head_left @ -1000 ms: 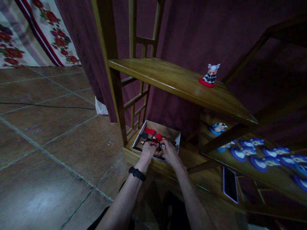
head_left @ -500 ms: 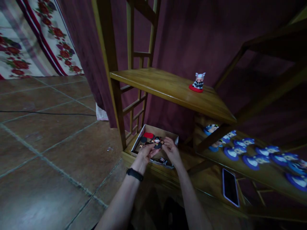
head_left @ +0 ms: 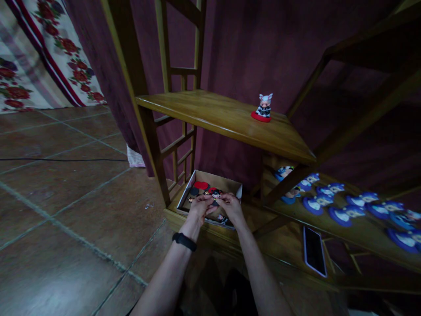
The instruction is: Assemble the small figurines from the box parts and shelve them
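A small figurine (head_left: 215,194) with black hair is held between my two hands, over an open cardboard box (head_left: 184,198). My left hand (head_left: 200,208), with a black band at the wrist, grips it from the left, fingers closed around its lower part. From the right, the fingertips of my right hand (head_left: 232,208) pinch it. Inside the box lie a red disc (head_left: 201,185), a dark disc (head_left: 194,191) and a black-and-white figurine (head_left: 222,218). My fingers partly cover the held figurine's base and other pieces behind it.
Above the box runs a wooden shelf (head_left: 210,112) carrying a figurine on a red base (head_left: 263,109). Several figurines on blue bases (head_left: 317,203) stand on a lower shelf to the right. A phone (head_left: 314,251) lies nearby. A wooden post (head_left: 144,131) rises left of the box.
My right hand has closed in on the figurine, its fingers now pinching it. The view has shifted slightly, so the shelves appear a little further left.
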Available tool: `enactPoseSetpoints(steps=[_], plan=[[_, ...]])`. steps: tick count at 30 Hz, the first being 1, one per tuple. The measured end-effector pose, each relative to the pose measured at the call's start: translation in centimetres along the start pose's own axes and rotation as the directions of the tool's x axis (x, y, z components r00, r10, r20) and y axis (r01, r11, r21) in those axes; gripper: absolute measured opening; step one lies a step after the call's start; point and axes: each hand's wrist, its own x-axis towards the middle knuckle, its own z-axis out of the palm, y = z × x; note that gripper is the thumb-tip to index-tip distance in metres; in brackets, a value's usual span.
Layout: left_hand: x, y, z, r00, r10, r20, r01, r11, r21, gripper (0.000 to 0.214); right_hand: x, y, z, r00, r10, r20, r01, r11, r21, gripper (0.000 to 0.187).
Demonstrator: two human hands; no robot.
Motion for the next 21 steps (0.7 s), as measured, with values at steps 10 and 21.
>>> enactPoseSetpoints(steps=[10, 21], plan=[[0.1, -0.2, -0.1, 0.998, 0.010, -0.066, -0.009, 1.000, 0.023, 0.017, -0.1, 0.5, -0.2, 0.991, -0.110, 0.070, 0.117, 0.987, -0.110, 0.006], [-0.5, -0.1, 0.7, 0.998, 0.036, -0.058, -0.036, 0.999, 0.005, 0.015, -0.3, 0.7, -0.4, 0.997, -0.071, 0.023, 0.071, 0.997, 0.032, 0.009]])
